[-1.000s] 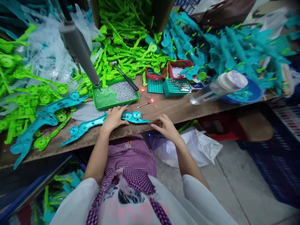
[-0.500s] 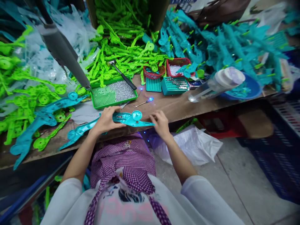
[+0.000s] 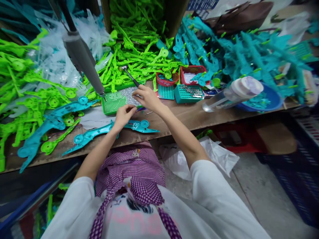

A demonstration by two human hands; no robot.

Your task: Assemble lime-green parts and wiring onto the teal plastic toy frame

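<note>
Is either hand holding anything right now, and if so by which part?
Can't tell: the left hand is near the green tray, and the right hand hides the near end of the hammer handle.

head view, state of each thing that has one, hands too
Green tray, open, part filled with metal bits
Left hand, fingertips bunched, contents unclear
Right hand, above tray, grip unclear
Hammer, handle end hidden
Power driver, tip down
Bottle, capped
Blue bowl, holding teal pieces
Teal box, topped with metal discs
</note>
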